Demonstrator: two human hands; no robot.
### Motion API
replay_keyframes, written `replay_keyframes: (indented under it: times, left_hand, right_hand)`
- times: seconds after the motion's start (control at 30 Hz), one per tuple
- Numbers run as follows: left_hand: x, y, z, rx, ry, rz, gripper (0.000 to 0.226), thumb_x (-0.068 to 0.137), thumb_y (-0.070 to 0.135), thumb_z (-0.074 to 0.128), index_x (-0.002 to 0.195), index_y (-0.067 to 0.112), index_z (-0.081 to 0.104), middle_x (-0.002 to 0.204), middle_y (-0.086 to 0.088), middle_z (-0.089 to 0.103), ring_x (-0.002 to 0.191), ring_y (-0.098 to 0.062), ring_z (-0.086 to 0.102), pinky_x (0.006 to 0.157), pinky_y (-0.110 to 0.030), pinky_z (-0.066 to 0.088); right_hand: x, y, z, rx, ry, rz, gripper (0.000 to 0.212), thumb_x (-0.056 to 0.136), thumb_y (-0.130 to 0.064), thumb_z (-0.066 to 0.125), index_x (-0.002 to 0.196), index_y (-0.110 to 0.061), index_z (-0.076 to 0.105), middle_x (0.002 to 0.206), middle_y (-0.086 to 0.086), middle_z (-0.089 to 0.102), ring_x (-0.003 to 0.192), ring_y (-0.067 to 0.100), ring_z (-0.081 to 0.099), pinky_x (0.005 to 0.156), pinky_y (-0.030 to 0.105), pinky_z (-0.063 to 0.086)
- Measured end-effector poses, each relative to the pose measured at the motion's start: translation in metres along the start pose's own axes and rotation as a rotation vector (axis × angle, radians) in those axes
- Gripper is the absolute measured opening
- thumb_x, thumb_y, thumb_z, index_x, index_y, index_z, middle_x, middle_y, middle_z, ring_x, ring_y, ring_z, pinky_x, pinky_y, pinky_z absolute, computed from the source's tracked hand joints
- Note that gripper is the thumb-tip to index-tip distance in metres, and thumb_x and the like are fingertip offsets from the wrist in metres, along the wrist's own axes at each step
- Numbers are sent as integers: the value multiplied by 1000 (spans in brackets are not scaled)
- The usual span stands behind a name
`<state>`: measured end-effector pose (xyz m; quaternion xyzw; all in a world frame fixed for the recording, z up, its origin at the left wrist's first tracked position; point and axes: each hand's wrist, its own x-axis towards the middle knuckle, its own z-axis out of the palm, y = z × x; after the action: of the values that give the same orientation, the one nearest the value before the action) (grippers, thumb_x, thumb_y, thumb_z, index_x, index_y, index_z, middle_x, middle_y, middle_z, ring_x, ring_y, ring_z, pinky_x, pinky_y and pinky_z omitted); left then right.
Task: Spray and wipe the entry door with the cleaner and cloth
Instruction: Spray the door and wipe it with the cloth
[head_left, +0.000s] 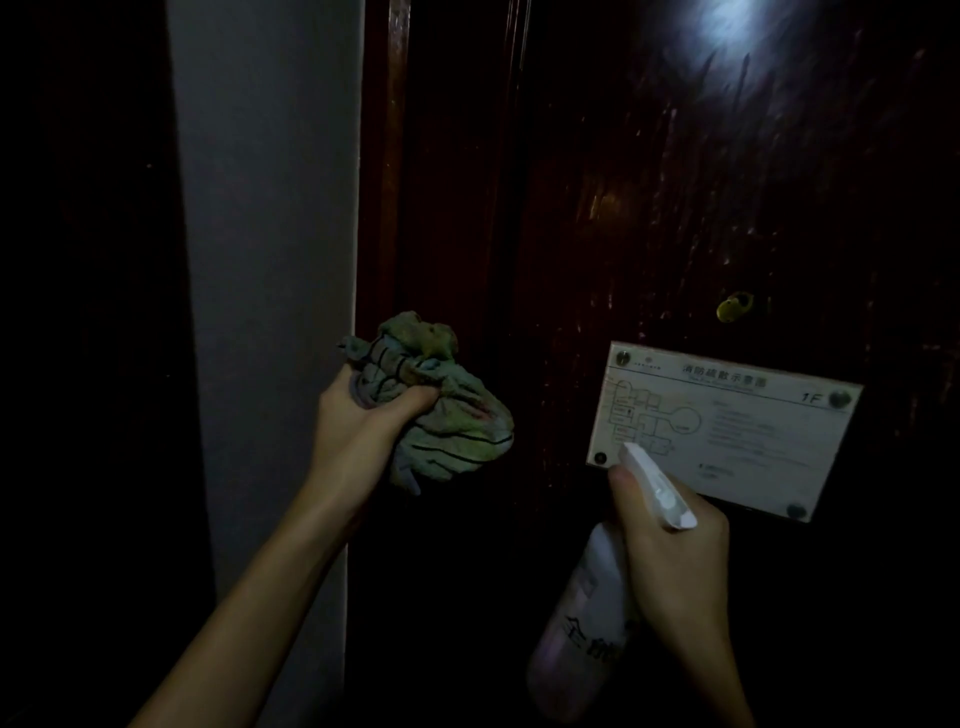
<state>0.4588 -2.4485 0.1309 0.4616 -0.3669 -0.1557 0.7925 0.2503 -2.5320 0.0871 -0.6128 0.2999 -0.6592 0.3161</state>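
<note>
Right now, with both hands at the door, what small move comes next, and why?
Probably raise the bunched green striped cloth, gripped in the left hand, to the dark wooden door above the white evacuation sign: streaks glisten there; the right hand holds the white spray bottle lower, by the sign.

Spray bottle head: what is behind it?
The white sign on the dark door; the spray bottle and right hand cover part of its lower edge.

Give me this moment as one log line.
left hand: grips cloth | right hand: holds sprayer, nozzle toward door | door: streaked
</note>
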Motion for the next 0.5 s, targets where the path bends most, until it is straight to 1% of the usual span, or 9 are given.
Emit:
replay_keyframes:
  times: [0.03, 0.1, 0.17, 0.27, 0.33, 0.4, 0.5]
  left_hand:
    - [0, 0, 0, -5, 1, -3, 32, 85, 3, 74, 115, 11, 65, 104, -4, 77, 92, -16, 76, 72, -22, 60]
    - [0, 0, 0, -9, 0, -6, 33, 85, 3, 74, 116, 10, 65, 104, -4, 77, 92, -16, 76, 71, -22, 60]
    - [0, 0, 0, -13, 4, -3, 31, 85, 4, 74, 113, 12, 66, 103, -2, 77, 90, -15, 76, 69, -21, 59]
    - [0, -1, 2, -22, 6, 3, 30, 85, 2, 74, 112, 12, 66, 100, -1, 76, 88, -12, 76, 67, -19, 58]
    - [1, -3, 3, -14, 4, 4, 31, 85, 3, 74, 113, 10, 66, 101, -2, 77, 89, -14, 76, 68, -20, 59]
    - [1, -6, 3, -1, 3, 5, 31, 85, 4, 74, 113, 11, 67, 101, -2, 77, 91, -16, 76, 70, -21, 59]
    - [3, -8, 3, 0, 8, 5, 30, 84, 3, 74, 112, 12, 67, 101, -2, 77, 92, -16, 76, 71, -21, 60]
  right_hand:
    - [0, -1, 1, -14, 5, -39, 47, 90, -17, 66, 55, 4, 43, 51, 5, 43, 48, 13, 42, 50, 29, 35]
    - [0, 0, 1, -35, -32, -73, 47, 90, -14, 66, 54, 1, 40, 49, 2, 42, 47, 10, 40, 48, 29, 33]
    - [1, 3, -4, -30, -63, -26, 47, 89, -12, 67, 54, -3, 38, 50, 3, 42, 48, 11, 40, 50, 31, 34]
    - [1, 7, -7, -22, -38, 40, 47, 90, -20, 65, 52, -11, 38, 49, 0, 43, 49, 11, 43, 52, 32, 37]
    - [1, 7, -7, -12, 6, 62, 48, 91, -20, 65, 53, -9, 38, 48, 0, 44, 49, 11, 44, 52, 31, 38]
    - [2, 6, -7, 4, 22, 51, 47, 90, -18, 66, 53, -7, 39, 49, 0, 45, 49, 11, 45, 52, 30, 38]
    - [5, 5, -7, -2, -31, 17, 44, 89, -15, 67, 53, -12, 41, 48, -4, 45, 49, 7, 44, 50, 27, 37]
